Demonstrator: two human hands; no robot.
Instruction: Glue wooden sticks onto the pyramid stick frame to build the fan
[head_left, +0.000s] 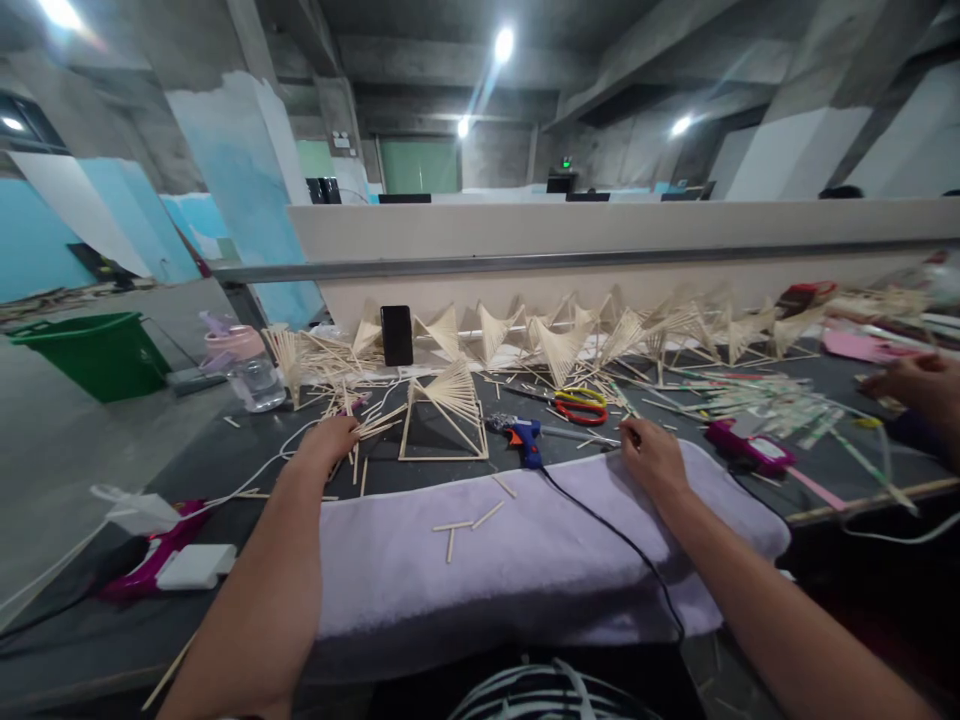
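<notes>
My left hand rests on the dark table with its fingers closed round a bundle of thin wooden sticks. Just right of it stands a pyramid frame of sticks. My right hand lies at the far edge of a lilac towel, fingers curled in a pinch on something I cannot make out. A blue glue gun lies between my hands, its black cord running across the towel. Red and yellow scissors lie beyond my right hand.
Many finished stick fans line the back wall, with a black phone propped there. A glass jar and green bin stand at left. Another person's hand works at far right, near a pink tool.
</notes>
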